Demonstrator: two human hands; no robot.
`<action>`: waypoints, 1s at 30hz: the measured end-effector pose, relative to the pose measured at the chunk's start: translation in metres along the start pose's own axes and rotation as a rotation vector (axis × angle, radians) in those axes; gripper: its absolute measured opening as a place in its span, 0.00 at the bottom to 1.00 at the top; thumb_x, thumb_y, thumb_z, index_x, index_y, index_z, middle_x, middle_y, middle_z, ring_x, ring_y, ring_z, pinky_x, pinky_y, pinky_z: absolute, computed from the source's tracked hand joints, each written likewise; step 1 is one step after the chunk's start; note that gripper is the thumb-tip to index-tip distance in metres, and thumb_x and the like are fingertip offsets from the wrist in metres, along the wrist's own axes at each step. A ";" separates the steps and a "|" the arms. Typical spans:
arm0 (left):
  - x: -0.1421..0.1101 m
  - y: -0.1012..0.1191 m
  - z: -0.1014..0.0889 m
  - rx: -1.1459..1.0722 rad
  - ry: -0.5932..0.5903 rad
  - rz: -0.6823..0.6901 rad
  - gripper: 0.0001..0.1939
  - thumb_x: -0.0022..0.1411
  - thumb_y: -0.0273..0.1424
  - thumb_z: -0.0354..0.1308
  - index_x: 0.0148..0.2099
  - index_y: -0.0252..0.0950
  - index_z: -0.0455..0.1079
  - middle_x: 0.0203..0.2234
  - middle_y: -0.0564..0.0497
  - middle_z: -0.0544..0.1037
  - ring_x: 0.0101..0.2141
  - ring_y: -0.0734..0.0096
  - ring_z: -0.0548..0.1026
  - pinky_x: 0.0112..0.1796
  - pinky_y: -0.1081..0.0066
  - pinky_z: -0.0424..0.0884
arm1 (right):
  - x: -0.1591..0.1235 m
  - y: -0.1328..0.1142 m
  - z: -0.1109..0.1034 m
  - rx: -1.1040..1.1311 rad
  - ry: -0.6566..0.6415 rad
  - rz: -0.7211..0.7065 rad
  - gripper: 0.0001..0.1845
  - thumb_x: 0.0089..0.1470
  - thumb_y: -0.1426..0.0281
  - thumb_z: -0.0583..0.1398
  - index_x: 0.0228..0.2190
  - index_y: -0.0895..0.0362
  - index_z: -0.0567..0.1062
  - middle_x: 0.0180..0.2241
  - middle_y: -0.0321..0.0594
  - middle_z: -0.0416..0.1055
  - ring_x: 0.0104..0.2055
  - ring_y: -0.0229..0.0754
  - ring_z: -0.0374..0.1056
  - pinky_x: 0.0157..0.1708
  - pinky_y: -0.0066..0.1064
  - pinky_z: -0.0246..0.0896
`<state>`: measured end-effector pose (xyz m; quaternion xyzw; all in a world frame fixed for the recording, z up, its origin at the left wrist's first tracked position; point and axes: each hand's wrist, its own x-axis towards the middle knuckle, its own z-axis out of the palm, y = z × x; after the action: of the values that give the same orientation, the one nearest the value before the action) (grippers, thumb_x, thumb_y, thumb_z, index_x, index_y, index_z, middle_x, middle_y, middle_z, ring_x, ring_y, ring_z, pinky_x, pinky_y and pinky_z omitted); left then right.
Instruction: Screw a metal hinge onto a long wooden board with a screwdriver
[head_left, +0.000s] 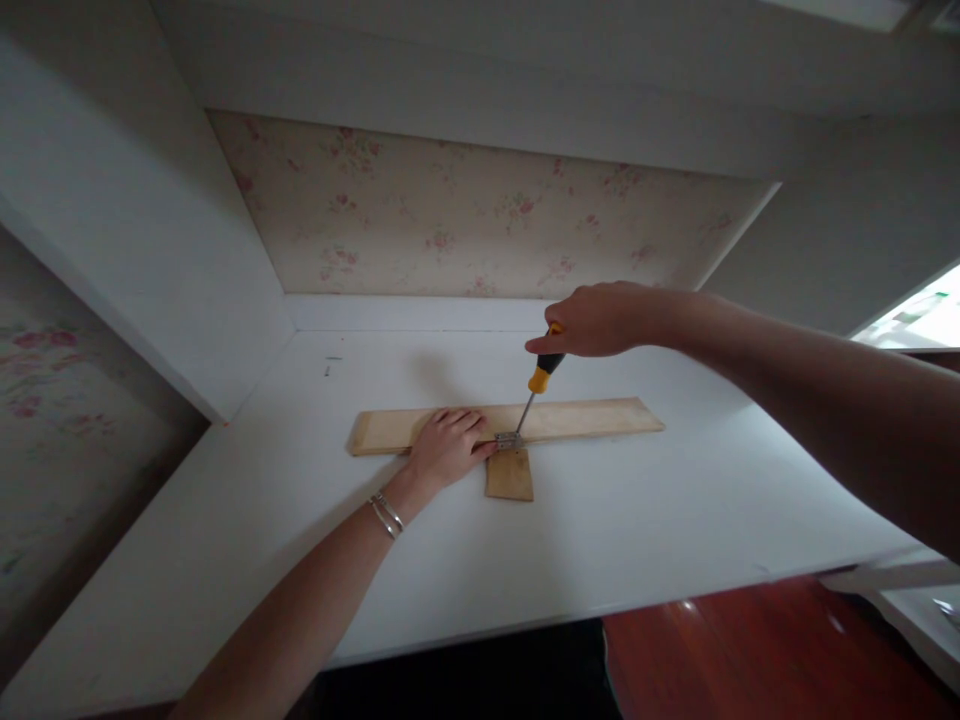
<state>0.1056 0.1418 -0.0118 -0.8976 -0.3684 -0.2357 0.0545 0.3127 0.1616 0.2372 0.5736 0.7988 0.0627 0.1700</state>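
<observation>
My right hand is wrapped round the yellow and black handle of a screwdriver. The screwdriver slants down, its tip meeting a small metal hinge. That hinge lies at the near edge of a long, pale wooden board, where a short wooden piece sticks out toward me. My left hand grips the board just left of the hinge, fingers across its top and thumb beside the metal. Any screw under the tip is too small to make out.
The board lies on a white surface in a recess with white side walls and floral wallpaper behind. Several small screws or similar bits lie at the back left. Beyond the front edge is a reddish wooden floor.
</observation>
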 end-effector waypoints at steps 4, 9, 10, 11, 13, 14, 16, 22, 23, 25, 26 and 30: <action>-0.001 0.000 0.002 0.003 0.009 -0.007 0.20 0.65 0.43 0.56 0.53 0.36 0.72 0.50 0.47 0.77 0.51 0.62 0.72 0.51 0.60 0.65 | 0.001 0.000 0.000 0.105 -0.039 -0.140 0.30 0.54 0.45 0.54 0.47 0.53 0.71 0.38 0.46 0.76 0.35 0.48 0.71 0.32 0.35 0.57; -0.001 0.000 0.002 0.011 0.021 -0.005 0.19 0.66 0.43 0.55 0.53 0.37 0.72 0.50 0.47 0.77 0.51 0.62 0.73 0.52 0.61 0.65 | 0.001 -0.001 0.000 -0.040 0.009 -0.033 0.35 0.52 0.40 0.50 0.41 0.56 0.75 0.35 0.52 0.75 0.36 0.54 0.70 0.30 0.37 0.55; -0.001 0.000 0.001 0.013 0.022 -0.005 0.19 0.66 0.43 0.55 0.53 0.37 0.72 0.50 0.47 0.77 0.51 0.62 0.73 0.52 0.61 0.65 | 0.002 -0.001 0.000 -0.010 -0.001 -0.055 0.35 0.52 0.40 0.51 0.44 0.56 0.74 0.36 0.51 0.75 0.36 0.53 0.70 0.30 0.37 0.56; -0.001 0.000 0.001 0.015 0.020 -0.006 0.19 0.66 0.43 0.55 0.53 0.37 0.72 0.50 0.47 0.77 0.51 0.62 0.73 0.52 0.61 0.65 | 0.002 -0.001 0.000 0.044 -0.021 -0.100 0.35 0.52 0.41 0.53 0.48 0.54 0.72 0.37 0.49 0.75 0.35 0.51 0.70 0.30 0.36 0.56; -0.001 0.000 0.000 0.018 0.011 -0.004 0.19 0.66 0.43 0.55 0.52 0.37 0.72 0.50 0.47 0.77 0.50 0.62 0.73 0.51 0.61 0.65 | 0.002 0.000 0.000 0.117 -0.058 -0.169 0.33 0.52 0.45 0.56 0.52 0.53 0.69 0.38 0.46 0.76 0.35 0.47 0.70 0.31 0.35 0.57; 0.000 0.000 0.000 0.017 0.005 0.000 0.19 0.66 0.43 0.54 0.52 0.37 0.73 0.50 0.47 0.77 0.50 0.62 0.73 0.51 0.61 0.65 | 0.002 -0.001 0.000 0.103 -0.062 -0.157 0.32 0.52 0.46 0.56 0.51 0.54 0.70 0.38 0.47 0.76 0.35 0.48 0.70 0.31 0.35 0.57; 0.000 0.000 0.000 0.013 0.000 0.005 0.19 0.66 0.43 0.54 0.52 0.36 0.73 0.50 0.47 0.77 0.50 0.62 0.73 0.51 0.62 0.65 | 0.002 -0.001 0.000 0.001 -0.035 -0.056 0.32 0.53 0.43 0.53 0.45 0.56 0.74 0.36 0.50 0.75 0.36 0.51 0.71 0.32 0.36 0.56; 0.000 0.001 -0.001 0.024 -0.001 -0.001 0.20 0.66 0.43 0.55 0.52 0.35 0.72 0.49 0.47 0.77 0.49 0.62 0.73 0.50 0.61 0.65 | 0.002 -0.001 -0.001 0.083 -0.059 -0.158 0.30 0.52 0.46 0.56 0.49 0.53 0.71 0.38 0.46 0.76 0.36 0.48 0.71 0.32 0.34 0.56; 0.000 0.001 -0.001 0.024 -0.002 0.001 0.20 0.66 0.43 0.55 0.52 0.35 0.72 0.49 0.48 0.77 0.50 0.62 0.73 0.50 0.61 0.65 | 0.002 -0.002 -0.001 0.064 -0.060 -0.148 0.30 0.53 0.46 0.56 0.48 0.54 0.73 0.38 0.47 0.76 0.36 0.49 0.70 0.31 0.35 0.56; 0.000 0.001 0.000 0.022 0.001 0.003 0.20 0.66 0.43 0.55 0.52 0.35 0.72 0.49 0.48 0.77 0.50 0.62 0.72 0.51 0.61 0.65 | 0.003 -0.002 -0.001 -0.031 -0.037 -0.044 0.32 0.52 0.42 0.53 0.41 0.57 0.76 0.35 0.51 0.75 0.36 0.53 0.70 0.31 0.37 0.56; -0.001 0.001 0.000 0.022 0.002 0.003 0.20 0.66 0.43 0.55 0.52 0.35 0.72 0.49 0.48 0.77 0.50 0.62 0.72 0.51 0.61 0.65 | 0.003 -0.002 -0.002 -0.054 -0.029 -0.007 0.34 0.52 0.41 0.53 0.40 0.57 0.77 0.34 0.52 0.75 0.36 0.54 0.70 0.31 0.38 0.56; -0.001 0.000 0.001 0.022 0.004 0.005 0.20 0.66 0.43 0.55 0.53 0.36 0.72 0.50 0.47 0.77 0.51 0.62 0.72 0.51 0.61 0.64 | 0.003 -0.002 -0.003 0.097 -0.075 -0.175 0.31 0.50 0.46 0.59 0.50 0.52 0.71 0.37 0.44 0.76 0.35 0.47 0.70 0.33 0.35 0.57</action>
<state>0.1053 0.1419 -0.0130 -0.8974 -0.3687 -0.2332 0.0657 0.3089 0.1643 0.2387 0.5111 0.8411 -0.0125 0.1767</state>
